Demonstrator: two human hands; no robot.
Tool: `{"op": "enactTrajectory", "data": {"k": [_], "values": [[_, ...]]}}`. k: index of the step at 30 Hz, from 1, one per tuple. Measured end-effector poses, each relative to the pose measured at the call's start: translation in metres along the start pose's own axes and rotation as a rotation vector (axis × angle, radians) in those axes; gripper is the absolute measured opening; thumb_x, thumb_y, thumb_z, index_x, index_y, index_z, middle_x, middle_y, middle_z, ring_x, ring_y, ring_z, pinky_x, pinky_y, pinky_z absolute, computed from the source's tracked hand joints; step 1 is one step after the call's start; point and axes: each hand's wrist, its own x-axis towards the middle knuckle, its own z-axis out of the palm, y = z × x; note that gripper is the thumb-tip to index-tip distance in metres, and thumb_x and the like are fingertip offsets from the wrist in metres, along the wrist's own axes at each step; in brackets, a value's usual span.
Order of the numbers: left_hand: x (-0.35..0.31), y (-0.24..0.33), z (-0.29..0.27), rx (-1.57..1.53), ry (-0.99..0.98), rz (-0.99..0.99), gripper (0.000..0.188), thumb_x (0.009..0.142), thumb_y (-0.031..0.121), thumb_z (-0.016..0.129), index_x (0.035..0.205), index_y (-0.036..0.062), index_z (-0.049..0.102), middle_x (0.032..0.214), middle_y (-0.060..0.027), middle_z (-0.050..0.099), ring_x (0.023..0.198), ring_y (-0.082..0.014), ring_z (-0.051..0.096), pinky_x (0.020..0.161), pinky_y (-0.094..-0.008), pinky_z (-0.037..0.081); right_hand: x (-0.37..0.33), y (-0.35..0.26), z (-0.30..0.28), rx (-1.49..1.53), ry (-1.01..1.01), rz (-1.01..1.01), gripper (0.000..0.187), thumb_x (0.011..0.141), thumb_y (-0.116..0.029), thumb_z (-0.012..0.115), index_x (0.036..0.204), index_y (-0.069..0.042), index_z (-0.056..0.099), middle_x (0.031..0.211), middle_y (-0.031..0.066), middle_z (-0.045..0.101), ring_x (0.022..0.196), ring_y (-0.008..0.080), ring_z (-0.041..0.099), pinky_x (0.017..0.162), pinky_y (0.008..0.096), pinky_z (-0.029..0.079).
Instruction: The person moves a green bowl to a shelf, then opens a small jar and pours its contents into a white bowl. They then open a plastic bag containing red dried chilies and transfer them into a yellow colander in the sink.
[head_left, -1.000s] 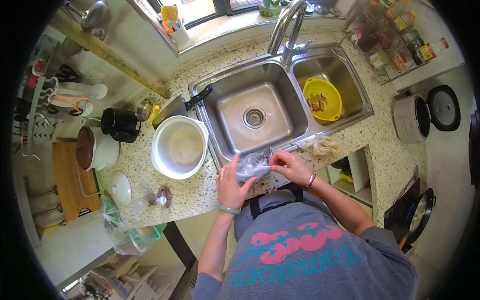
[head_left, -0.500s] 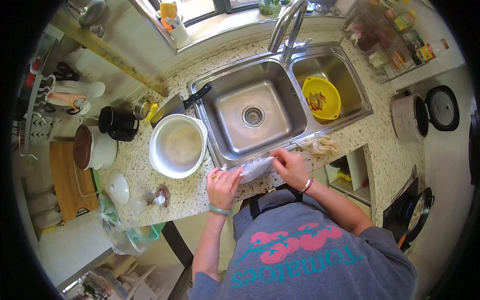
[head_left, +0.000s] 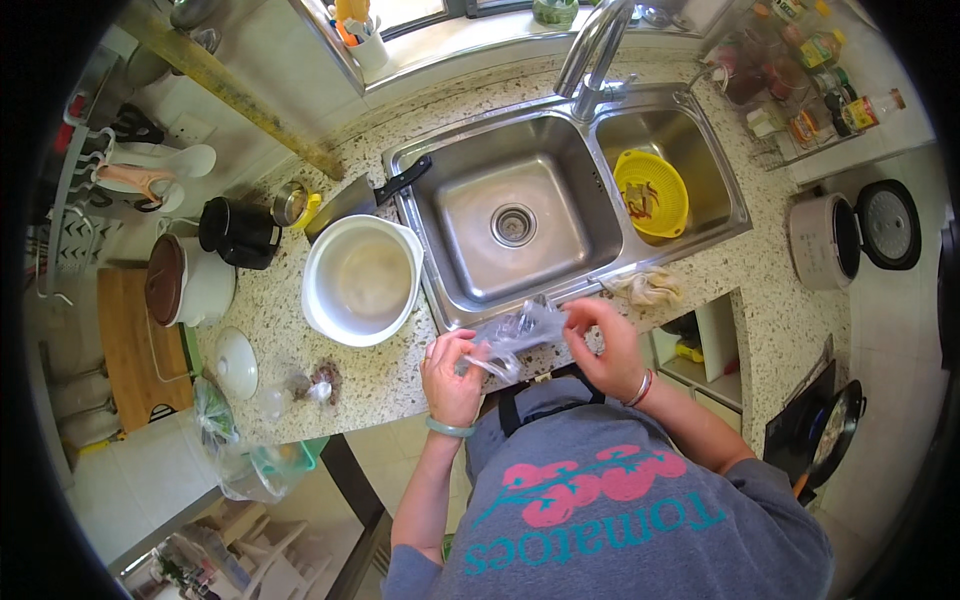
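- In the head view, our left hand (head_left: 452, 385) has its fingers pinched on the clear plastic bag (head_left: 522, 330).
- Our right hand (head_left: 612, 345) is just beside the bag's right end, thumb and forefinger curved apart; we cannot tell whether they touch it.
- The bag is between the front rim of the sink (head_left: 500, 270) and the front edge of the worktop (head_left: 290, 320), a narrow strip near our body.
- We have wider room to the left, where speckled stone shows between the white pot (head_left: 318, 310) and the white lid (head_left: 236, 362).
- The knife (head_left: 345, 207) lies behind the pot, its black handle over the sink's left rim.
- A beige cloth (head_left: 645, 287) lies along the sink's front edge, right of the bag.
- We see upside-down green lettering under pink-red fruit on the grey shirt (head_left: 700, 560); labels on the bottles (head_left: 862, 112) at far right are too small to read.
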Motion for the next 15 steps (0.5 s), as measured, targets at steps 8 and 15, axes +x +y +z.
{"op": "enactTrajectory", "data": {"k": [8, 15], "values": [[-0.016, 0.011, -0.019, -0.112, 0.037, -0.045, 0.021, 0.09, 0.012, 0.063, 0.109, 0.008, 0.072, 0.096, -0.0073, 0.059, 0.076, -0.0136, 0.054, 0.069, -0.0284, 0.046, 0.01, 0.013, 0.038, -0.308, -0.432, -0.415, 0.027, 0.08, -0.003, 0.059, 0.107, -0.004, 0.061, 0.105, 0.0107, 0.064, 0.096, 0.0248, 0.063, 0.08, 0.0366, 0.05], [-0.027, 0.019, -0.022, -0.533, 0.026, -0.268, 0.025, 0.096, 0.006, 0.053, 0.118, 0.0018, 0.066, 0.096, -0.0052, 0.06, 0.082, -0.013, 0.063, 0.078, -0.027, 0.051, 0.007, -0.003, 0.046, -0.277, -0.453, -0.475, 0.029, 0.082, -0.007, 0.057, 0.111, -0.005, 0.06, 0.102, 0.0086, 0.064, 0.091, 0.023, 0.062, 0.08, 0.0372, 0.048]]}}
